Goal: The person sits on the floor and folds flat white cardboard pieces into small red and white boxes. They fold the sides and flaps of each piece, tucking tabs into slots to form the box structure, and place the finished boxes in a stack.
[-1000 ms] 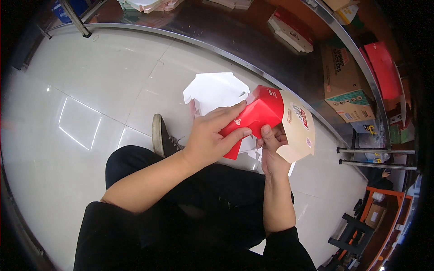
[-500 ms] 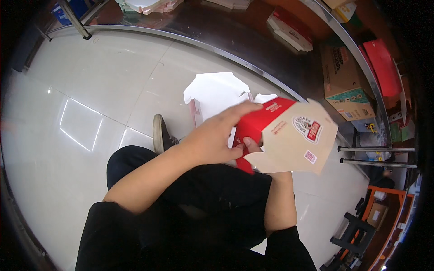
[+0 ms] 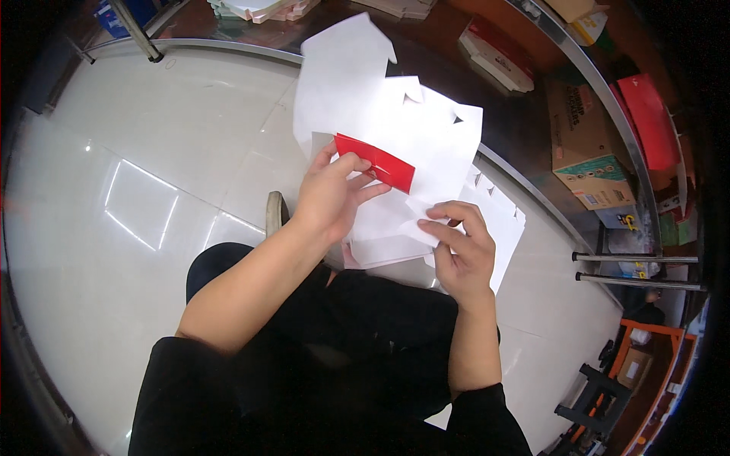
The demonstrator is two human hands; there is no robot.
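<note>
A food carton (image 3: 437,140) is spread open between my hands, its white inside facing up and a large flap standing toward the far left. My left hand (image 3: 328,194) is closed on the carton's folded red flap (image 3: 389,169), thumb on top and fingers around its edge. On the near right side, my right hand (image 3: 468,251) pinches a small white flap (image 3: 418,224) between thumb and fingers. Beneath the carton, more white cardboard (image 3: 502,228) shows at the right, and a white piece with a pinkish edge (image 3: 380,252) lies close to my lap.
A dark low shelf with a metal edge (image 3: 525,188) curves across the far side. On it are a red and white flat carton stack (image 3: 498,57), paler stacks (image 3: 262,7) and a brown cardboard box (image 3: 582,129). Metal legs (image 3: 635,258) stick out at right.
The carton has been turned and opened, from its printed red and tan outside to its white inside. My right hand, mostly hidden behind it before, now shows on its near right side.
</note>
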